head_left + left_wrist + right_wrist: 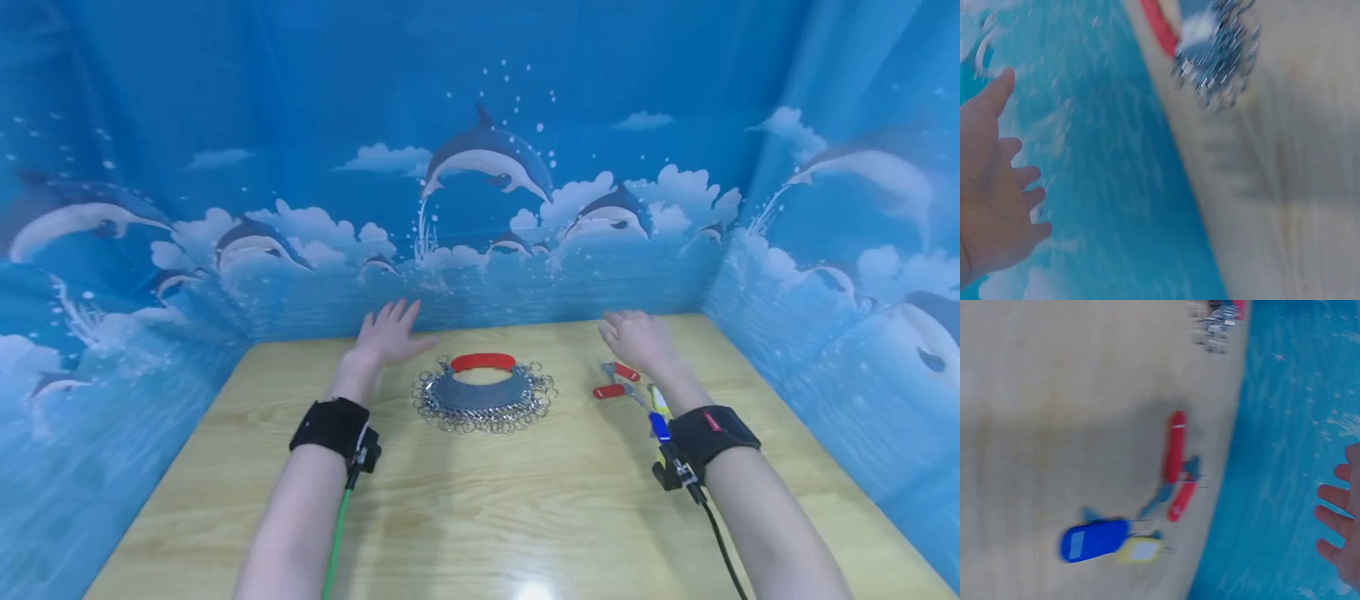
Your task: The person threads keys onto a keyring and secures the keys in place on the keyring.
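My left hand [390, 335] is held up over the back left of the table with its fingers spread. Nothing is in it. To its right lies a grey metal plate [480, 396] with a red handle [483, 361] and many small metal rings [487, 421] hanging along its edge. My right hand [637, 337] hovers at the back right, its fingers extended in the right wrist view and holding nothing. Near it on the table lie red tags [1175, 447], a blue tag [1094, 540] and a yellow tag [1141, 550], with what look like keys attached. Blur hides their finer detail.
A light wood-grain table [480, 508] carries everything. Blue curtains [480, 283] printed with dolphins close off its back and sides. Black wrist bands with small cameras sit on both arms, trailing a green cable [337, 533] and a black cable [723, 542].
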Demonstrator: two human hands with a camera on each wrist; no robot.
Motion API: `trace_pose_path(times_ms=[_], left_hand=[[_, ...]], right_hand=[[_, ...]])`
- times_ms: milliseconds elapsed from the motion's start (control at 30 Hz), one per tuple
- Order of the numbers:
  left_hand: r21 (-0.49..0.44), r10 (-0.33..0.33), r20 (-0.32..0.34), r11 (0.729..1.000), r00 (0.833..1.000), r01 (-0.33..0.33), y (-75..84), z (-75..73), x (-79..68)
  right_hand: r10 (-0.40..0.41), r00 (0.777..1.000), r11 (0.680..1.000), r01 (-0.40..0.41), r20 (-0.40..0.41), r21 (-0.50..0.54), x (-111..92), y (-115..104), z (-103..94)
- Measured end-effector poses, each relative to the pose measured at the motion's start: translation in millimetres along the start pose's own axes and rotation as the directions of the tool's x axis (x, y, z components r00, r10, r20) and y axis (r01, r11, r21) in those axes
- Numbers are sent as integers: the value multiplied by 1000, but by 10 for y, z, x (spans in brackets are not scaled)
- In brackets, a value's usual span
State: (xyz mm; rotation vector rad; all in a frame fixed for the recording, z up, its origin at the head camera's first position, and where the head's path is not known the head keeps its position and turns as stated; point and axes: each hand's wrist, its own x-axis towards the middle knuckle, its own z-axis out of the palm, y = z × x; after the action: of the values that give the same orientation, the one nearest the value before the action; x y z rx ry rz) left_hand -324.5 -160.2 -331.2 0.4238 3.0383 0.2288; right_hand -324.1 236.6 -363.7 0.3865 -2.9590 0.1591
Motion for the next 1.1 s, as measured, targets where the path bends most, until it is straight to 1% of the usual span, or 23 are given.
trace_pose_path(times_ms=[100, 167, 233, 300, 367, 433, 533, 667, 800, 867, 967, 1033, 1100], left_hand=[[-1, 61, 26, 998, 998, -61, 140, 200, 19], [-4, 95, 37, 995, 995, -95, 236, 356, 31], [1, 124, 54, 992, 991, -125, 338, 500, 37], [8, 156, 61, 988, 986, -156, 433, 636, 44], [19, 197, 54, 980, 979, -198, 517, 765, 57], [47, 224, 50, 973, 973, -226, 624, 875, 64], [112, 271, 39, 955, 962, -274, 797, 1036, 77], [156, 335, 52, 928, 941, -339, 1054, 1192, 59], [166, 369, 83, 911, 926, -378, 1237, 1311, 34], [175, 369, 87, 909, 925, -379, 1279, 1363, 28], [190, 361, 77, 910, 929, -369, 1300, 1423, 32], [191, 356, 57, 913, 933, -361, 1305, 1444, 40], [199, 358, 19, 914, 933, -355, 1309, 1461, 56]], right_hand=[[-30, 999, 1000, 30, 16, -9, -119, 48, 143], [-29, 999, 1000, 29, 38, -1, -192, 101, 236], [-20, 998, 1000, 19, 61, 12, -252, 164, 323], [9, 996, 1000, -11, 86, 28, -289, 228, 394], [38, 993, 998, -43, 108, 42, -306, 282, 448], [59, 991, 997, -64, 121, 34, -324, 318, 503], [70, 988, 998, -70, 136, -2, -366, 336, 592], [42, 993, 998, -36, 113, -56, -426, 323, 729], [25, 998, 998, -22, 49, -64, -439, 294, 830], [22, 999, 999, -21, 29, -42, -426, 273, 858], [9, 1000, 1000, -9, 30, 0, -399, 235, 885], [1, 999, 1000, -2, 36, 31, -378, 213, 895], [3, 999, 999, -5, 44, 45, -363, 185, 895]])
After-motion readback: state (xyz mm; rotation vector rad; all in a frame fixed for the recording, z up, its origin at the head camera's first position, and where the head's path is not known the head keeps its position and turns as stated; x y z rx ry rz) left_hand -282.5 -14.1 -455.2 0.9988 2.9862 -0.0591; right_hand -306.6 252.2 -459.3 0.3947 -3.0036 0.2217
